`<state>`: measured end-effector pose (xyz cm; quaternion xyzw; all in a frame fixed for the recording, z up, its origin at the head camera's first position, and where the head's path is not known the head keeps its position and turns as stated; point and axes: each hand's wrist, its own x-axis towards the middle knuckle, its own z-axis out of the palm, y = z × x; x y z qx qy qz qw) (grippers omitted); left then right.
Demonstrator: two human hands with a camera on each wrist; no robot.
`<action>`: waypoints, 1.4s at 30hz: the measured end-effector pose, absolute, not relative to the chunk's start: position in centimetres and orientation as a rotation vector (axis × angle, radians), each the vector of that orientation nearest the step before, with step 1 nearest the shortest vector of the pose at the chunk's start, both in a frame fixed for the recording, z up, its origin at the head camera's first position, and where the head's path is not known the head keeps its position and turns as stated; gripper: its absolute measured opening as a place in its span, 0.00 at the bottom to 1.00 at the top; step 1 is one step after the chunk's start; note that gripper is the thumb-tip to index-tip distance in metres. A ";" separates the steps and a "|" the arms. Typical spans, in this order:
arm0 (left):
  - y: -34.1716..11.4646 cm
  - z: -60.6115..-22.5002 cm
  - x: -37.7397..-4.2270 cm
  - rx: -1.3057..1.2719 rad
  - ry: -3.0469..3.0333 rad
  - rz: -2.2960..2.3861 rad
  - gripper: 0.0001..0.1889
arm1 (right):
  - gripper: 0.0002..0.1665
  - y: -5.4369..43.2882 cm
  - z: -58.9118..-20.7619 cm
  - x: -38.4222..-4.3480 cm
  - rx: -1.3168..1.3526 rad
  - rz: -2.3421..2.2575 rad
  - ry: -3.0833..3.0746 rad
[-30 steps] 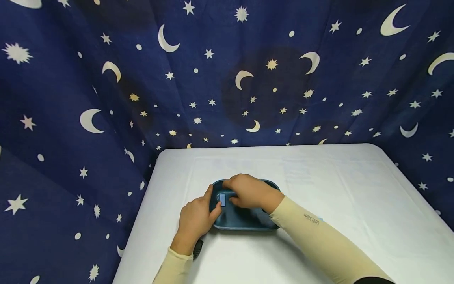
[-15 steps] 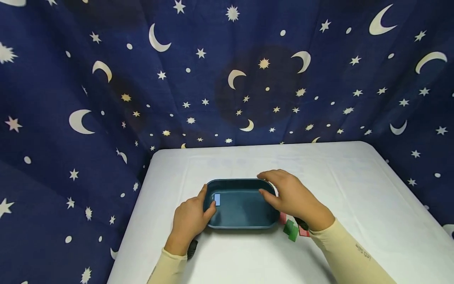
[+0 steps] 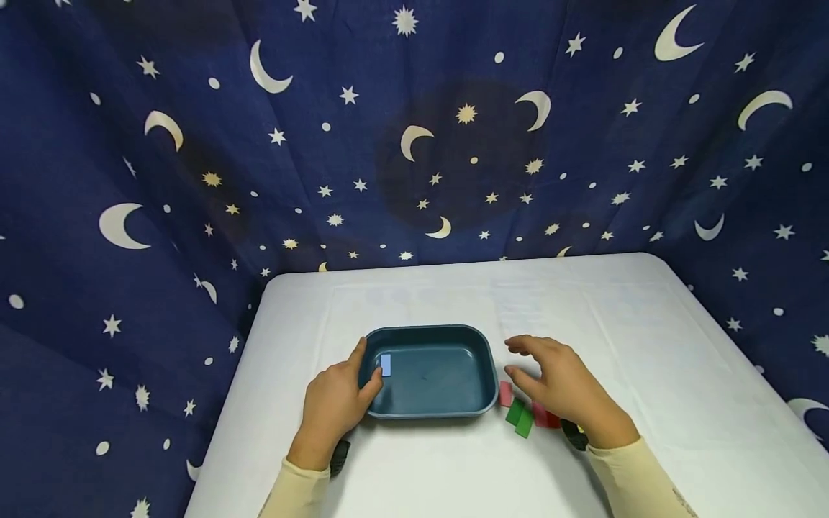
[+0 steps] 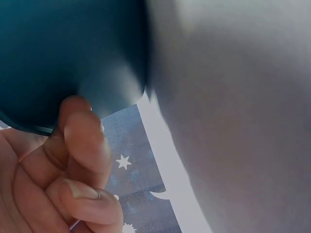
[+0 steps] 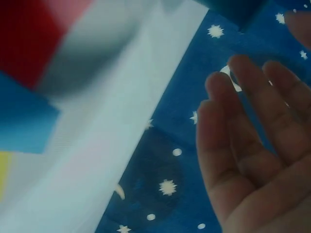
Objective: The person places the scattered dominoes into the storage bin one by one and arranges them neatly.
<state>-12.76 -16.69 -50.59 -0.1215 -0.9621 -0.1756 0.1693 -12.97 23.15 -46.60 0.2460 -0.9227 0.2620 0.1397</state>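
A dark teal rectangular tray (image 3: pixel 430 385) stands on the white table. My left hand (image 3: pixel 333 403) grips its left end, with the thumb on the inner side and the other fingers at the outer wall. Close to that thumb, a small light-blue rectangular piece (image 3: pixel 386 365) lies in the tray. Off the tray's right side, my right hand (image 3: pixel 563 381) hovers with fingers spread and holds nothing. Below it on the table lie a pink piece (image 3: pixel 505 394), green pieces (image 3: pixel 523 423) and a red piece (image 3: pixel 553 420), partly hidden by the hand.
In the right wrist view a blue piece (image 5: pixel 24 116) and a yellow piece (image 5: pixel 4 170) also appear, blurred. A navy curtain (image 3: pixel 363 144) with moons and stars surrounds the table (image 3: pixel 414 475) at the back and sides.
My right hand has come out of the tray and moved right, over the coloured pieces, which now show. My left hand keeps its hold on the tray. The view has shifted slightly.
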 end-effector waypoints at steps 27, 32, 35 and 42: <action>-16.3 -51.1 -12.6 -0.363 -2.735 -0.506 0.36 | 0.42 24.3 -50.4 -11.1 0.548 0.784 -2.829; -16.3 -51.0 -12.6 -0.347 -2.731 -0.511 0.36 | 0.45 24.0 -50.4 -11.4 0.572 0.765 -2.859; -16.3 -50.9 -12.6 -0.333 -2.730 -0.507 0.36 | 0.46 23.8 -50.5 -11.7 0.602 0.741 -2.857; -16.5 -50.8 -12.8 -0.326 -2.730 -0.491 0.36 | 0.48 23.2 -50.6 -12.1 0.610 0.706 -2.878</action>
